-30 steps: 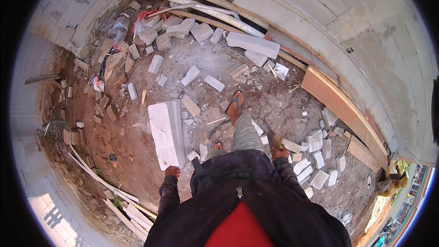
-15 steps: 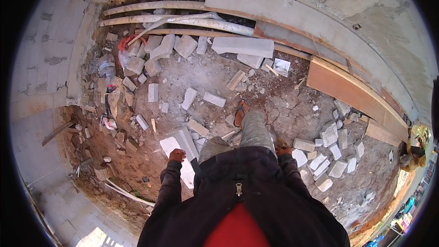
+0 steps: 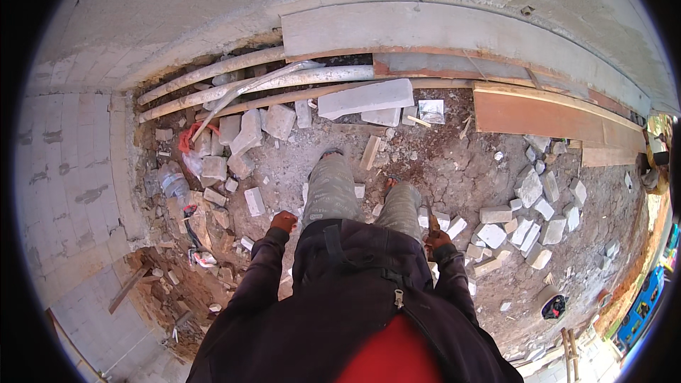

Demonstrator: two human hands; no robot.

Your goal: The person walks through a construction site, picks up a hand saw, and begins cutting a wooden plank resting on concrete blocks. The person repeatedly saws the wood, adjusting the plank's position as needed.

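My left hand (image 3: 284, 222) hangs beside my left thigh, its fingers curled into a loose fist with nothing visible in them. By my right thigh, my right hand (image 3: 436, 239) is closed around a wooden-handled tool (image 3: 433, 221). The tool's thin end points forward, but it is too small and edge-on to name its kind. Nearest to the left hand, on the ground, is a pale block piece (image 3: 255, 201). White broken blocks (image 3: 491, 235) lie in a heap to the right of the tool. Neither hand touches any of them.
A long white block (image 3: 365, 99) lies ahead, before pipes (image 3: 312, 77) along the wall. Brown boards (image 3: 546, 115) lean at the far right. A clear plastic bottle (image 3: 173, 183) and rubble lie at left. A bucket (image 3: 551, 302) stands at lower right.
I have stepped forward, my left leg now leading. The large white block by my left hand has gone from view behind my body. A bucket has come into view at lower right.
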